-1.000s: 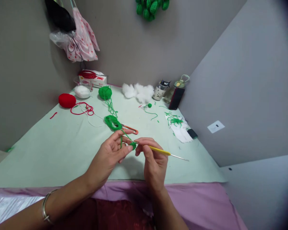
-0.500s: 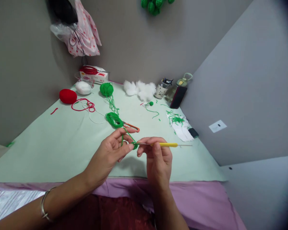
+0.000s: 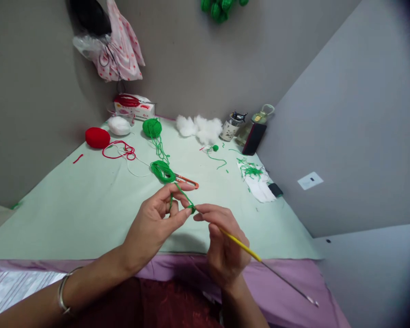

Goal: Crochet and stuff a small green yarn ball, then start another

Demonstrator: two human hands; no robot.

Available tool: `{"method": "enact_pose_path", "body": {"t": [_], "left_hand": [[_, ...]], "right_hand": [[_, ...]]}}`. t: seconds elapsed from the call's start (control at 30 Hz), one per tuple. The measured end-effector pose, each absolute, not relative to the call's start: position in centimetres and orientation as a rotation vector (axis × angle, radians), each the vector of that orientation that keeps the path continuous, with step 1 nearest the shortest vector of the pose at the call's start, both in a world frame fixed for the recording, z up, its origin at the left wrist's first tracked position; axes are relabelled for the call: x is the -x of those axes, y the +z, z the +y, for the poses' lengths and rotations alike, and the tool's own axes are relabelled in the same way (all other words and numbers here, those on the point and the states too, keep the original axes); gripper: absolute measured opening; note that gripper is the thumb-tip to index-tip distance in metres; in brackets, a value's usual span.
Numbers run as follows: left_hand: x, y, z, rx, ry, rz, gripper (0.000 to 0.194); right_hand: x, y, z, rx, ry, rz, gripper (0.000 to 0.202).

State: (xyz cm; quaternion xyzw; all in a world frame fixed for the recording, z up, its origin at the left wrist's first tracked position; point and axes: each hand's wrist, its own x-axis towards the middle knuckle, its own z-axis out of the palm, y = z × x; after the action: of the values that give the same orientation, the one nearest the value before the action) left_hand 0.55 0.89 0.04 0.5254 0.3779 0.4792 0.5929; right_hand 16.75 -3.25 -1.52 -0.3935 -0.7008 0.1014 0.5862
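Observation:
Between thumb and fingers, my left hand (image 3: 153, 221) pinches a small green crochet piece (image 3: 192, 208). Green yarn runs from that piece up over the raised index finger. My right hand (image 3: 227, 241) is closed round a crochet hook (image 3: 241, 243) with a yellow handle; its long metal end points down to the right, past the table's front edge. The right index fingertip reaches the green piece; the hook's other tip is hidden. Just beyond the hands lie a looped green yarn bundle (image 3: 162, 171) and orange-handled scissors (image 3: 187, 181).
On the table (image 3: 89, 209) stand red (image 3: 97, 137), white (image 3: 119, 125) and green (image 3: 152, 128) yarn balls, white stuffing (image 3: 200, 129), a pen cup (image 3: 229, 129), and a phone (image 3: 254, 139) against a bottle. Green scraps (image 3: 252, 171) lie on white paper at right.
The hook has swung from nearly level to slanting down to the right. My right hand has turned and shifted slightly lower. My left hand has hardly moved.

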Motion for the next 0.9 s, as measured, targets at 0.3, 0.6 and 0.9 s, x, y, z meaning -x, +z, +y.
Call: {"method": "enact_pose_path", "body": {"t": [0.3, 0.6, 0.9], "left_hand": [[-1.1, 1.3, 0.6, -1.103, 1.178, 0.853, 0.035], [-1.1, 2.3, 2.4, -0.769, 0.930, 0.653, 0.040], [-2.4, 1.0, 0.7, -0.986, 1.047, 0.695, 0.037]], "right_hand": [[-15.6, -2.1, -2.4, 0.996, -0.130, -1.686, 0.039], [-16.4, -0.6, -1.9, 0.926, 0.366, -1.291, 0.025], [-16.4, -1.0, -2.5, 0.973, 0.344, -1.411, 0.027]]}}
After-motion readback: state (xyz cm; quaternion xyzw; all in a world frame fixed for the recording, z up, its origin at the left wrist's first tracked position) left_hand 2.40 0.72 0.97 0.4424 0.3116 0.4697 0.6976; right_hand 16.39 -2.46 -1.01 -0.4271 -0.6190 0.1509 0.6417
